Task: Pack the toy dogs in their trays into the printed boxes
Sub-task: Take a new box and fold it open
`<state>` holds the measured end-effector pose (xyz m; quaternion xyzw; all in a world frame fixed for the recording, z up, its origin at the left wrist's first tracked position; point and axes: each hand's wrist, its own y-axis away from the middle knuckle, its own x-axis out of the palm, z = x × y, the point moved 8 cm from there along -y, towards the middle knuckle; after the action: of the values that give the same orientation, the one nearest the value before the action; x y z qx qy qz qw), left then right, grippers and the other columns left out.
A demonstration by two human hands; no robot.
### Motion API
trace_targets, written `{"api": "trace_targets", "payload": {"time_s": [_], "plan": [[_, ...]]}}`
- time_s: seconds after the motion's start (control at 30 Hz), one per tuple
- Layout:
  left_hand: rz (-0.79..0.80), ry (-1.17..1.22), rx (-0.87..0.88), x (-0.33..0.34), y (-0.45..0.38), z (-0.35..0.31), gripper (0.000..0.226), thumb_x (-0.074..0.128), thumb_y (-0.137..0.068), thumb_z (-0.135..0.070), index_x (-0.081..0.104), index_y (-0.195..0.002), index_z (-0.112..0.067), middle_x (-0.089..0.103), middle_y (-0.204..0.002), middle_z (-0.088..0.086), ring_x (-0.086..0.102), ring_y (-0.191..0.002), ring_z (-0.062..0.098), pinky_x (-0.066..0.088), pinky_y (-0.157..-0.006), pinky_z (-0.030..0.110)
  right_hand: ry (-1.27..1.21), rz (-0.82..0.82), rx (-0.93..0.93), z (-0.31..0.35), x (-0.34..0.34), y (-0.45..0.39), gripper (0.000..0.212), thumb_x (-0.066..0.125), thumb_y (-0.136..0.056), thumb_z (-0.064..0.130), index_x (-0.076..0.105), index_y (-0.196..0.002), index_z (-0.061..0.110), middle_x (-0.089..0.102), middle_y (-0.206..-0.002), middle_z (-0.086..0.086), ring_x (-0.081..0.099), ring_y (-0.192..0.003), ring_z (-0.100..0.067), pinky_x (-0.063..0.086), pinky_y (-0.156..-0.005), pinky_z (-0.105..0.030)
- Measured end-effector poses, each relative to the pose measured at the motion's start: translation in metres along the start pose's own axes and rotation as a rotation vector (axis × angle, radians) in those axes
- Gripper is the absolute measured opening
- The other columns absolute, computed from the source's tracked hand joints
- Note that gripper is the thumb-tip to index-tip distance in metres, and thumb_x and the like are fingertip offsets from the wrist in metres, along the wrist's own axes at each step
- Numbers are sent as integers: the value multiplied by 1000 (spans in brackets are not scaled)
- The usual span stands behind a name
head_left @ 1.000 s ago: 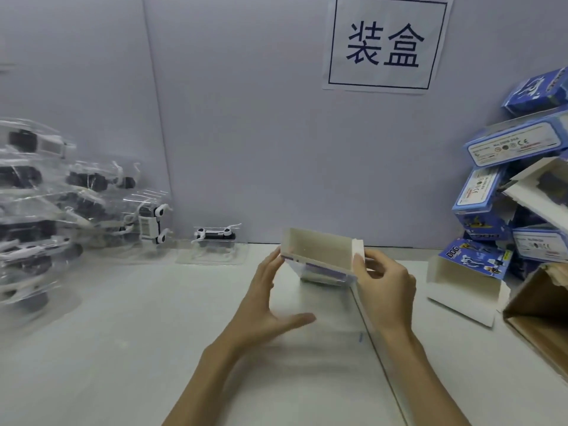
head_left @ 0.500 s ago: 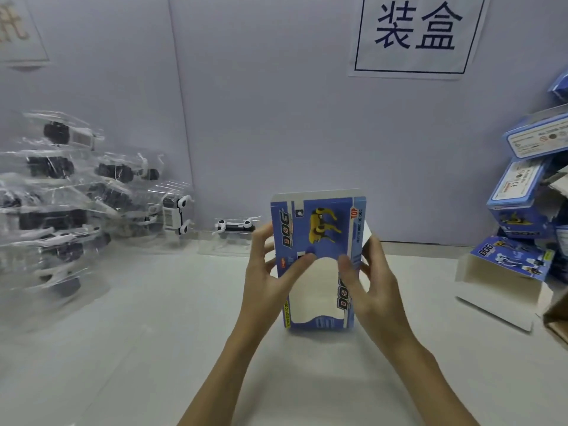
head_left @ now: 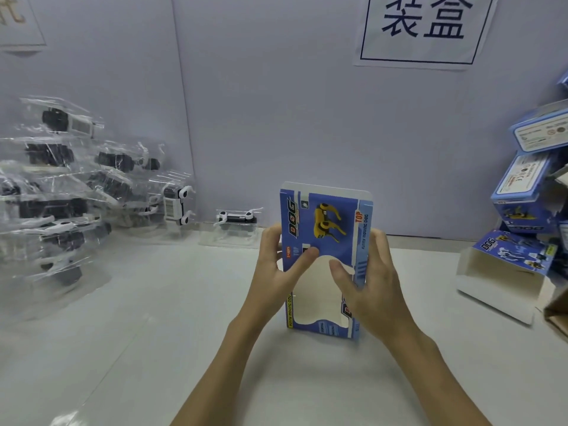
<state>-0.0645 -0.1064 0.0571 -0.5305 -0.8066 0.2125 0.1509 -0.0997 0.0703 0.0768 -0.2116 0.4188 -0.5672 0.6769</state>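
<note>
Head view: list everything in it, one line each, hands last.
box: one, blue with a yellow dog print, upright at table centre, held on both sides
single tray: one, clear, black-and-white toy dog inside, by the wall left of the box
tray pile: count unclear, clear with toy dogs, far left
box stack: several, blue, far right
open box: one, blue and white, lying right
sign: one, white, on the wall
table: one, white
left hand: grips the box
right hand: grips the box
</note>
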Motion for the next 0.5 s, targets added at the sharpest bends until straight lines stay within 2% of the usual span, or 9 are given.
{"api": "trace_targets", "payload": {"time_s": [0.07, 0.17, 0.2, 0.27, 0.3, 0.37, 0.43, 0.5], "plan": [[14, -9, -19, 1, 0, 1, 63, 71, -73, -67, 45, -128, -49, 63, -130, -21, 67, -114, 3, 59, -80, 21, 90, -6, -25, 4, -2, -3, 43, 56, -94, 63, 36, -131, 61, 42, -117, 18, 60, -112, -1, 61, -77, -22], [21, -8, -42, 0, 0, 1, 63, 69, -70, -69, 46, -125, -49, 65, -119, -32, 68, -112, 2, 59, -79, 21, 62, 12, -30, 10, -2, -4, 50, 55, -93, 70, 26, -134, 75, 36, -130, 28, 47, -122, 18, 48, -78, 0], [30, -5, -46, -1, 0, 1, 62, 69, -70, -69, 46, -125, -50, 66, -119, -31, 68, -112, 3, 59, -79, 21, 40, 29, -22, 9, -2, -4, 48, 54, -92, 75, 28, -132, 77, 36, -130, 30, 49, -124, 14, 50, -79, -2], [57, -5, -48, 1, 2, 0, 59, 69, -71, -69, 47, -124, -54, 66, -121, -28, 68, -113, 3, 58, -80, 21, 53, 69, -19, 5, -4, -5, 37, 52, -89, 81, 42, -124, 74, 39, -125, 23, 55, -121, -3, 58, -82, -16], [70, -10, -39, 1, 3, -2, 54, 69, -72, -68, 48, -121, -61, 66, -122, -27, 67, -114, 3, 58, -81, 21, 69, 83, -20, 4, -4, -5, 35, 52, -89, 82, 45, -122, 72, 39, -125, 21, 55, -121, -6, 58, -83, -17], [93, -16, 3, 3, 5, -7, 44, 71, -77, -63, 49, -115, -71, 65, -123, -26, 66, -115, 4, 57, -82, 19, 66, 74, -21, 5, -6, -6, 39, 50, -89, 83, 37, -125, 75, 39, -126, 26, 51, -123, 6, 51, -79, -5], [82, -25, 32, 1, 5, -11, 48, 73, -77, -62, 48, -117, -71, 64, -128, -23, 67, -118, 9, 59, -83, 23, 20, 49, 8, 6, -9, -5, 54, 52, -86, 84, 28, -132, 71, 40, -131, 34, 48, -121, 18, 41, -78, 6], [37, -39, 44, -3, 4, -12, 58, 76, -74, -64, 44, -123, -65, 64, -133, -17, 67, -119, 19, 62, -85, 32, -62, 44, 92, 0, -12, -4, 70, 61, -79, 85, 26, -136, 64, 46, -132, 39, 53, -121, 8, 45, -83, 0]]}}
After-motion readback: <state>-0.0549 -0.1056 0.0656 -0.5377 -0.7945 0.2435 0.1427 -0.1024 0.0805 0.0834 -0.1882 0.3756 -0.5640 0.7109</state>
